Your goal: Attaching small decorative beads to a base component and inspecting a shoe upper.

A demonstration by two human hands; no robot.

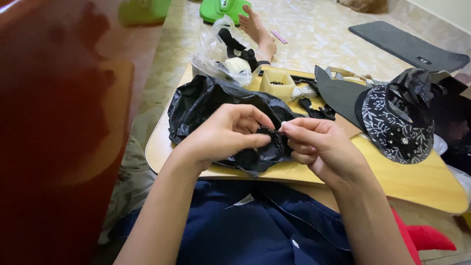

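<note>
Over the near edge of a low wooden lap table (422, 181), seen from the head camera, both hands meet at a small black lace piece (274, 138). The left hand (223, 135) has its thumb and fingertips pinched shut on the left side of the piece, the other fingers curled above it. The right hand (319, 145) is closed on the right side of the same piece, thumb and forefinger pressed together at its edge, so the two hands almost touch. The lace piece hangs between them just above a crumpled black plastic bag (201, 100) that lies on the table under and behind the hands.

Farther back on the table stands a small pale open box (277, 83) with small dark bits inside, and just left of it a clear plastic bag (221, 54) holding black and cream things. To the right of the box lie black trimmings (316, 108) and a dark flat cut-out (341, 93). At the right end of the table sit black visor caps with a pale floral print (397, 122), stacked one against another.

Beyond the table, on the patterned floor, a bare foot (257, 29) shows beside a green plastic object (223, 9), with a dark grey mat (407, 46) well off to the right. Dark blue fabric (255, 225) covers the person's lap, and something red (427, 238) lies at the lower right.
</note>
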